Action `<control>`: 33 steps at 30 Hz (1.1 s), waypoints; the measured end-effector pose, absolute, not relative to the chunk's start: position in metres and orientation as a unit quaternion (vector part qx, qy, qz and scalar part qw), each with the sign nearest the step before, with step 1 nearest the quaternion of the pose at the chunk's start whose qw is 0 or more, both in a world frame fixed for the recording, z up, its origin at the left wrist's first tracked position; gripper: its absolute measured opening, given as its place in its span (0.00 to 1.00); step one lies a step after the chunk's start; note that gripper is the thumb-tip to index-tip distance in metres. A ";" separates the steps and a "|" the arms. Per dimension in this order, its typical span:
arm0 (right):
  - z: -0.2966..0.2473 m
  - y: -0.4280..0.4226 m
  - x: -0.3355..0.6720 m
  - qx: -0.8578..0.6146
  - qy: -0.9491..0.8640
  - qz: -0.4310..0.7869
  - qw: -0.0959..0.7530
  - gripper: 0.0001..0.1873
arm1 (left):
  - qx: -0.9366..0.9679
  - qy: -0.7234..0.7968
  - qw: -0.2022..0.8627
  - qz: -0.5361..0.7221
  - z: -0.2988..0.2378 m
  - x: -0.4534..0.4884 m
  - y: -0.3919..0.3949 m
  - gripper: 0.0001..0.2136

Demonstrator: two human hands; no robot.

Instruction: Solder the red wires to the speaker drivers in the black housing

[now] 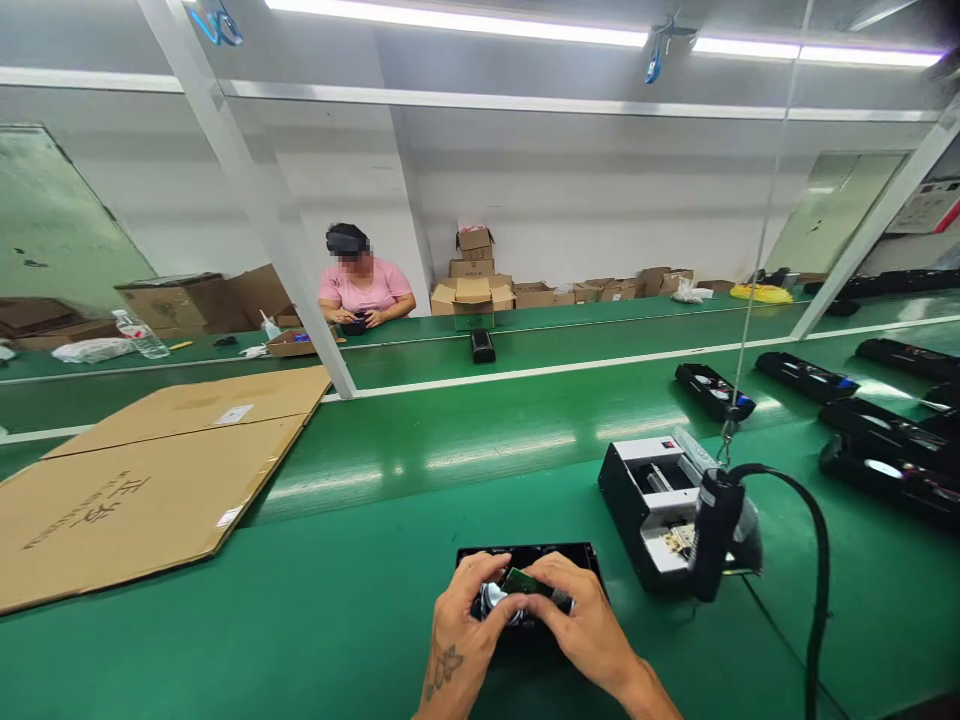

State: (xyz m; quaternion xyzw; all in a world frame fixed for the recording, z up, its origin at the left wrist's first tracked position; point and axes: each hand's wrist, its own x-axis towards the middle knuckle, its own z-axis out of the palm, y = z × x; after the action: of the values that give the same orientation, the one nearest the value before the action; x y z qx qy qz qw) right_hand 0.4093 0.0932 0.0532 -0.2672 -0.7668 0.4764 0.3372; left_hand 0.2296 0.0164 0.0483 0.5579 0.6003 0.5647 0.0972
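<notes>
a small green circuit board [527, 582] is clamped between the left hand [466, 628] and the right hand [581, 622], which are held close together; its long axis lies across them, just above a flat black plastic casing [529, 556] on the green bench [225, 650].

A small dark-green circuit board [527, 583] sits tilted between the two hands, held by the fingers of the right hand [581, 625]. Just beside it, under the fingers of the left hand [461, 620], shows a shiny silver metal part [493, 600], partly hidden. Beneath both hands lies a flat black rectangular casing [529, 558], its glossy far edge showing beyond the fingers, the rest covered.
</notes>
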 end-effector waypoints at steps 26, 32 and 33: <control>0.041 0.090 0.415 -0.238 -0.752 0.491 0.370 0.07 | 0.598 0.605 0.176 0.495 0.048 0.241 0.006 0.08; 0.032 0.089 0.419 -0.225 -0.761 0.465 0.392 0.12 | 0.611 0.622 0.167 0.460 0.039 0.225 0.001 0.12; 0.029 0.088 0.418 -0.227 -0.760 0.462 0.398 0.12 | 0.619 0.624 0.149 0.452 0.035 0.218 -0.002 0.19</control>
State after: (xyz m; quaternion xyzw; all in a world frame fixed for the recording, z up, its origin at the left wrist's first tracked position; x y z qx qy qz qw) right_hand 0.4183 0.0878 0.0291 -0.2268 -0.7596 0.4622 0.3975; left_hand 0.2184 -0.0021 0.0351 0.6193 0.6242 0.4522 0.1495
